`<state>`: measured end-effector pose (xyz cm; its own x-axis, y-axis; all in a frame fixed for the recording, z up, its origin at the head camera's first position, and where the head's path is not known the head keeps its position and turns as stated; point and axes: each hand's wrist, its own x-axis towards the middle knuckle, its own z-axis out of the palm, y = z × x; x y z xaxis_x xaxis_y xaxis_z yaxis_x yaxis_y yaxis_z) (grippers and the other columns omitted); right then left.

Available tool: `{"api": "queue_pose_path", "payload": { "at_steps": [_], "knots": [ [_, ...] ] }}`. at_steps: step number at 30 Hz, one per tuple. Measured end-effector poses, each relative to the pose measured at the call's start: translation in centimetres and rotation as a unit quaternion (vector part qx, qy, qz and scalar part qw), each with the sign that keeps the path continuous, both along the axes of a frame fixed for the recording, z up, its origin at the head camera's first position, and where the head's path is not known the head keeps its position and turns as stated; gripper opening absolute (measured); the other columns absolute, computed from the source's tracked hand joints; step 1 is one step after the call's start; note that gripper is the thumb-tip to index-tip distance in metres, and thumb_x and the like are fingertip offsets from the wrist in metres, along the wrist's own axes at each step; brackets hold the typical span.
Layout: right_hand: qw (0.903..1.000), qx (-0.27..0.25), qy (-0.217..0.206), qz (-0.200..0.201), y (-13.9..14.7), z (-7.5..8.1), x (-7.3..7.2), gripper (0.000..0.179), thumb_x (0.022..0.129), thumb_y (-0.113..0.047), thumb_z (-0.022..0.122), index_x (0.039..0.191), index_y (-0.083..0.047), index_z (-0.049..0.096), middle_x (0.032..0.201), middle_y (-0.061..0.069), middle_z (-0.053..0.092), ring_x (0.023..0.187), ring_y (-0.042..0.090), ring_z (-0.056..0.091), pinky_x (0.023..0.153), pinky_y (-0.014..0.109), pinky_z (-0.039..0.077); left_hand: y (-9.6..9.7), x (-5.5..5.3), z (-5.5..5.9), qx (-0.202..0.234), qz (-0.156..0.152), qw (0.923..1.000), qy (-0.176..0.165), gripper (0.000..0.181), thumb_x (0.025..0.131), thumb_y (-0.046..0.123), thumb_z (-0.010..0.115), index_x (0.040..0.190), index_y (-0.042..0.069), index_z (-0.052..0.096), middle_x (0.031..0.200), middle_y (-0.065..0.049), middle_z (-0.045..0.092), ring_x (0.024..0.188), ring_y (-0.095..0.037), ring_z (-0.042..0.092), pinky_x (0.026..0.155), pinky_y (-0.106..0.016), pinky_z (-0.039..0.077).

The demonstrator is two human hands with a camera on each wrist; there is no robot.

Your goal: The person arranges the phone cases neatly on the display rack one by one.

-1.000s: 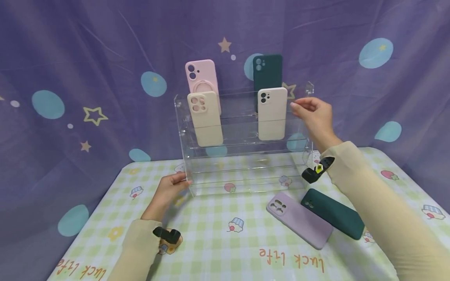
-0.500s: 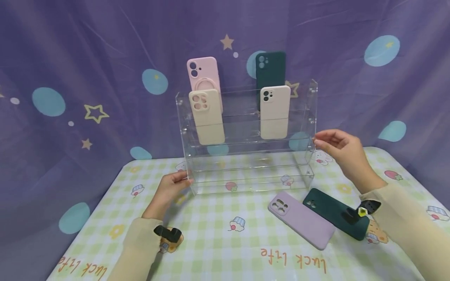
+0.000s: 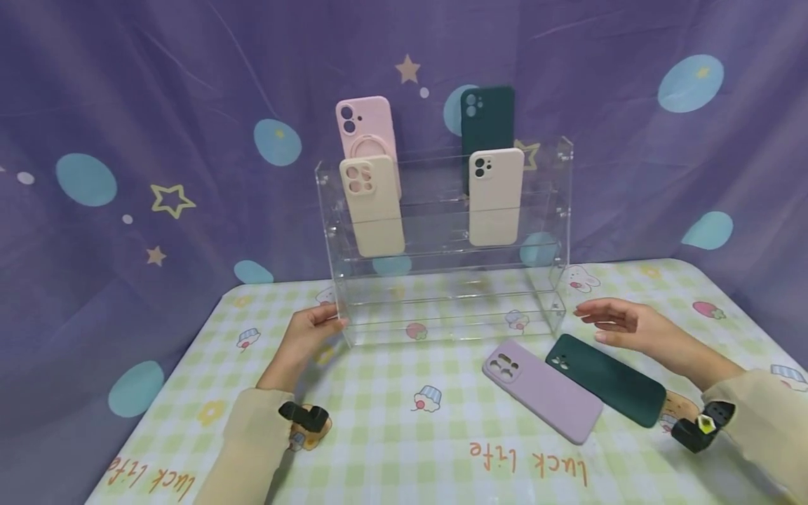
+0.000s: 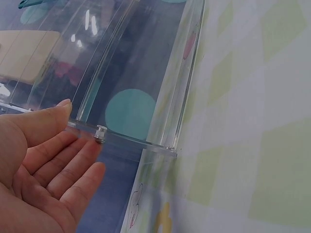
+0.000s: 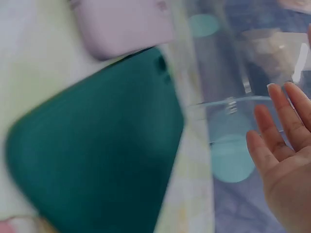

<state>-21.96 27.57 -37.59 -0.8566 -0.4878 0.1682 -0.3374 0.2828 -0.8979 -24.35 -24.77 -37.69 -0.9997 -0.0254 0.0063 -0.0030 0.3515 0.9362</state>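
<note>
Currently, the flat-lying green case (image 3: 609, 384) is noted just nearside of the empty, loose-fingered right hand (image 3: 644, 328), long axis slanted toward the clear stand (image 3: 442, 314), which is pinched by the left hand (image 3: 303, 339).

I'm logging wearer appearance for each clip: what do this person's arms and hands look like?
The left sleeve and right sleeve are long and cream-coloured. Each wrist carries a black device: the left device looks plain, the right device bears a yellow patch. The left hand and right hand are ungloved.
</note>
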Motion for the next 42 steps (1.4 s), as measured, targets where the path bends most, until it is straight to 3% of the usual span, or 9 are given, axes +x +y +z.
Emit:
{"api": "queue_pose_path", "payload": {
  "at_steps": [3, 8, 14, 15, 21, 23, 30, 37, 42],
  "knots": [
    [0.9992, 0.036, -0.012, 0.007, 0.3, -1.3, 0.0, 0.044, 0.093, -0.004, 0.057, 0.134, 0.003, 0.045, 0.128, -0.005, 0.056, 0.114, -0.007, 0.049, 0.090, 0.012, 0.042, 0.1, 0.0, -0.1, 0.000, 0.004, 1.0000, -0.001, 0.042, 0.090, 0.008, 0.064, 0.126, -0.010, 0.054, 0.129, -0.026, 0.052, 0.105, -0.020, 0.062, 0.079, -0.015, 0.050],
    [0.9968, 0.074, -0.026, -0.014, 0.3, -3.3, -0.3, 0.047, 0.091, -0.011, 0.063, 0.135, -0.003, 0.047, 0.135, 0.018, 0.049, 0.115, -0.008, 0.047, 0.091, 0.011, 0.040, 0.0, 0.0, -0.1, 0.001, 0.008, 1.0000, -0.001, 0.042, 0.089, 0.008, 0.064, 0.125, -0.009, 0.054, 0.125, -0.026, 0.056, 0.093, -0.008, 0.064, 0.078, -0.015, 0.050],
    [0.9927, 0.114, -0.025, -0.032, -0.1, -4.4, -0.4, 0.057, 0.088, -0.021, 0.068, 0.137, -0.003, 0.045, 0.138, 0.024, 0.045, 0.126, 0.032, 0.044, 0.088, 0.012, 0.041, 0.0, 0.0, -0.1, -0.007, 0.009, 0.9999, -0.001, 0.043, 0.089, 0.011, 0.065, 0.126, -0.008, 0.054, 0.124, -0.025, 0.056, 0.097, -0.012, 0.064, 0.077, -0.015, 0.049],
    [0.9927, 0.114, -0.023, -0.032, -0.2, -4.5, -0.4, 0.059, 0.088, -0.022, 0.068, 0.138, -0.002, 0.044, 0.139, 0.025, 0.045, 0.126, 0.034, 0.043, 0.088, 0.012, 0.040, 0.0, 0.1, -0.1, -0.009, 0.012, 0.9999, -0.002, 0.043, 0.089, 0.011, 0.066, 0.126, -0.008, 0.054, 0.125, -0.025, 0.057, 0.098, -0.012, 0.063, 0.077, -0.014, 0.049],
    [0.9926, 0.121, 0.001, -0.009, -0.2, -5.2, -0.8, 0.069, 0.084, -0.025, 0.072, 0.141, -0.002, 0.040, 0.141, 0.023, 0.043, 0.119, -0.012, 0.039, 0.090, 0.009, 0.039, 0.1, 0.0, 0.0, -0.016, 0.017, 0.9997, -0.001, 0.043, 0.089, 0.012, 0.066, 0.126, -0.007, 0.056, 0.124, -0.023, 0.058, 0.098, -0.011, 0.063, 0.077, -0.014, 0.048],
    [0.9894, 0.144, 0.022, -0.002, -0.2, -5.4, -0.9, 0.073, 0.082, -0.029, 0.074, 0.142, -0.003, 0.040, 0.141, 0.022, 0.043, 0.117, -0.014, 0.038, 0.089, 0.011, 0.040, 0.1, 0.0, 0.0, -0.015, 0.016, 0.9998, 0.001, 0.043, 0.089, 0.012, 0.066, 0.125, -0.007, 0.055, 0.124, -0.024, 0.058, 0.097, -0.011, 0.063, 0.077, -0.014, 0.048],
    [0.9748, 0.210, 0.074, 0.003, 0.0, -5.6, -0.8, 0.084, 0.076, -0.037, 0.077, 0.145, -0.007, 0.037, 0.140, 0.020, 0.045, 0.122, 0.006, 0.043, 0.085, 0.018, 0.042, 0.0, 0.0, -0.1, -0.014, 0.011, 0.9998, -0.006, 0.044, 0.089, 0.012, 0.065, 0.127, -0.007, 0.054, 0.127, -0.025, 0.055, 0.110, -0.027, 0.060, 0.080, -0.017, 0.049],
    [0.9765, 0.209, 0.053, 0.004, -0.3, -5.4, -0.4, 0.088, 0.076, -0.039, 0.077, 0.146, -0.009, 0.033, 0.142, 0.022, 0.041, 0.118, 0.023, 0.047, 0.080, 0.022, 0.043, 0.1, -0.1, -0.1, -0.016, 0.009, 0.9998, -0.009, 0.043, 0.089, 0.012, 0.065, 0.127, -0.006, 0.054, 0.129, -0.023, 0.054, 0.114, -0.031, 0.057, 0.083, -0.020, 0.050],
    [0.9713, 0.220, 0.090, -0.007, -0.6, -5.2, -0.2, 0.091, 0.074, -0.044, 0.077, 0.146, -0.010, 0.033, 0.144, 0.020, 0.037, 0.122, 0.036, 0.043, 0.084, 0.028, 0.044, 0.0, 0.1, 0.0, -0.020, 0.009, 0.9997, -0.013, 0.044, 0.090, 0.013, 0.064, 0.128, -0.006, 0.053, 0.131, -0.023, 0.053, 0.115, -0.031, 0.056, 0.088, -0.026, 0.050]
  ]
}}
